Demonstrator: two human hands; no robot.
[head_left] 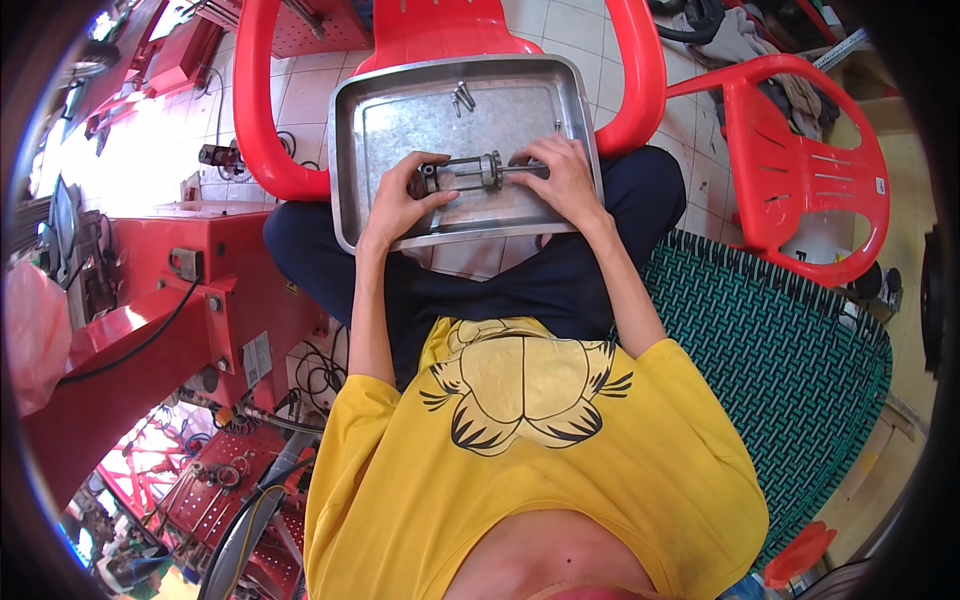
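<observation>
A metal assembly [470, 173], with end plates joined by rods and a thin shaft on its right side, lies level over the metal tray [337, 130]. My left hand [402, 196] grips its dark left end, thumb along the near side and fingers over the far side. On the shaft at the right, my right hand [560, 178] closes with thumb and fingers. What kind of device it is, I cannot tell. A few loose bolts [463, 97] lie near the tray's far side. One small metal piece [557, 125] sits by its right wall, close to my right hand.
The tray spans my lap and a red plastic chair [262, 100] in front of me. Another red chair [800, 190] stands at the right, beside a green woven seat [770, 370]. Red metal machinery [170, 300] with a black cable fills the left side.
</observation>
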